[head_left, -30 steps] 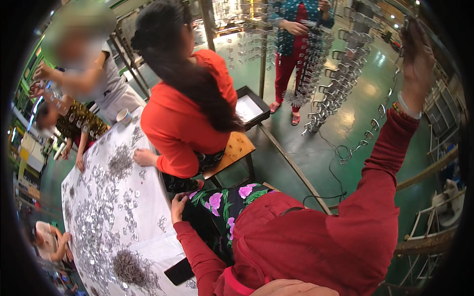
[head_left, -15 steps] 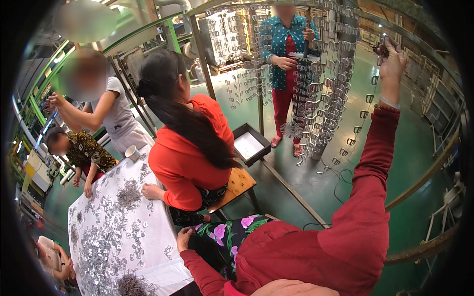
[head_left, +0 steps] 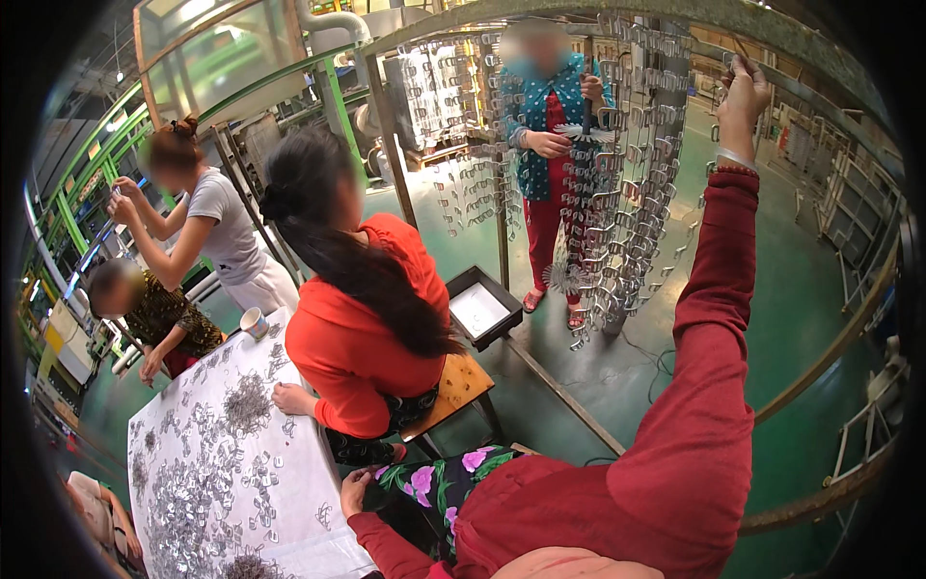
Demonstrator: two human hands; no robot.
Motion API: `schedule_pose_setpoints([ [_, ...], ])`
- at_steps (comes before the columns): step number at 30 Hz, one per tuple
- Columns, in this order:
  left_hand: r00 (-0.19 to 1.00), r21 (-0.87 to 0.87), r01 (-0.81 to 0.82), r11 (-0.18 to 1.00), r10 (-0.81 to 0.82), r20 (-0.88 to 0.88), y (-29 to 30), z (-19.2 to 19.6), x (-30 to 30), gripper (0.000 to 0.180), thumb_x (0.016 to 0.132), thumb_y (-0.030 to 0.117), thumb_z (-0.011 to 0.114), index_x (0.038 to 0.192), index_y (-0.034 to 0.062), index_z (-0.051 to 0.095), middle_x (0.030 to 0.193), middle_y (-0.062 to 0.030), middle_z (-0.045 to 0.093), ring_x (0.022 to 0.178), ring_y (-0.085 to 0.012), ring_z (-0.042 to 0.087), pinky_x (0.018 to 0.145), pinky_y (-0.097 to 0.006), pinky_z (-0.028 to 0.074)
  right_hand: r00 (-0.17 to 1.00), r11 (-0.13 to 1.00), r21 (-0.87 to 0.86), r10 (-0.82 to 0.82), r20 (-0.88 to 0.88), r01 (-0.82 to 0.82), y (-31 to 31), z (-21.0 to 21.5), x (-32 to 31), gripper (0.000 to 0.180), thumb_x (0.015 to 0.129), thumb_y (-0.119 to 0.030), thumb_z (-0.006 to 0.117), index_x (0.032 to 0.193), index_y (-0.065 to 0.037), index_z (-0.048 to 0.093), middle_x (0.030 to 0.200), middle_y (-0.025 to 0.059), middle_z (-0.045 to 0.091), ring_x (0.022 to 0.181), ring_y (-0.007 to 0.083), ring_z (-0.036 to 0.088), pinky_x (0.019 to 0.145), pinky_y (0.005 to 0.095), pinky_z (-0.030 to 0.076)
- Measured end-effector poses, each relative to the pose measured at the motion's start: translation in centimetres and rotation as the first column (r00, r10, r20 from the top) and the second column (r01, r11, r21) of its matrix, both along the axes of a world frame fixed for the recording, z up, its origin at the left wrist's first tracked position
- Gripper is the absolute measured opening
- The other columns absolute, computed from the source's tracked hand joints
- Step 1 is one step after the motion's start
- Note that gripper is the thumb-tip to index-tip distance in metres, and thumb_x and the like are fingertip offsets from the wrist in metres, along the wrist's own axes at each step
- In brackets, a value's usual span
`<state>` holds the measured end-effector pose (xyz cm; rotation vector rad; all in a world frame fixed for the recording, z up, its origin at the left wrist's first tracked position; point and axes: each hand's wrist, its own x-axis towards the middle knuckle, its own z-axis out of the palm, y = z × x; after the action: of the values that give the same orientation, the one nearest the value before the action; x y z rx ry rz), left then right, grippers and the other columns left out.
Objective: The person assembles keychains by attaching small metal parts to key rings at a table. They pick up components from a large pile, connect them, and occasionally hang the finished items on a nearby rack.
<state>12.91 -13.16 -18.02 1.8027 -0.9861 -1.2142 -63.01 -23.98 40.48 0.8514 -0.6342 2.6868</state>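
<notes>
1. One buckle strand (head_left: 692, 230) hangs by the right hand (head_left: 741, 99) at two o'clock, seemingly pinched in its fingertips; slackening could drop it.
2. Swinging could tangle it with neighbouring strands (head_left: 632, 198).
3. The curled left hand (head_left: 356, 490), seven o'clock (contents I cannot tell), could knock loose pieces (head_left: 198, 487).

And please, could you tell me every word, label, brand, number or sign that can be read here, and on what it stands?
No text can be read in this view.
Cup on the white-covered table: coloured marking, too small and blurred.
Grey shirt: small dark mark, too small to tell whether it is lettering.
Small metal pieces: no lettering visible.
</notes>
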Motion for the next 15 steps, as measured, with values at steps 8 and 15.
schedule_pose_setpoints([
  [8, 0.996, 0.047, 0.034, 0.998, -0.038, 0.085, -0.6, -1.1, 0.1, 0.026, 0.086, 0.016, 0.064, 0.109, 0.0032, 0.064, 0.092, -0.002, 0.064, 0.081, -0.0127, 0.057, 0.068, -0.026, 0.043, 0.992, 0.999, -0.026, -0.045, 0.116, 0.048, -2.1, -2.0, -6.9, 0.003, 0.08, 0.0, 0.065, 0.083, 0.001, 0.063, 0.071, 0.0053, 0.063, 0.052, 0.0104, 0.054, 0.047, 0.0207, 0.041],
  [15, 0.993, 0.124, 0.003, 0.992, -0.017, 0.113, 0.0, -0.7, 0.4, 0.026, 0.085, 0.019, 0.066, 0.106, 0.0052, 0.065, 0.08, 0.0034, 0.059, 0.061, -0.0064, 0.044, 0.05, -0.024, 0.033, 0.998, 0.999, 0.034, -0.012, 0.054, 0.011, -1.1, 2.5, -12.5, 0.007, 0.078, 0.001, 0.067, 0.084, -0.002, 0.065, 0.071, 0.0051, 0.065, 0.056, 0.0122, 0.059, 0.046, 0.0212, 0.045],
])
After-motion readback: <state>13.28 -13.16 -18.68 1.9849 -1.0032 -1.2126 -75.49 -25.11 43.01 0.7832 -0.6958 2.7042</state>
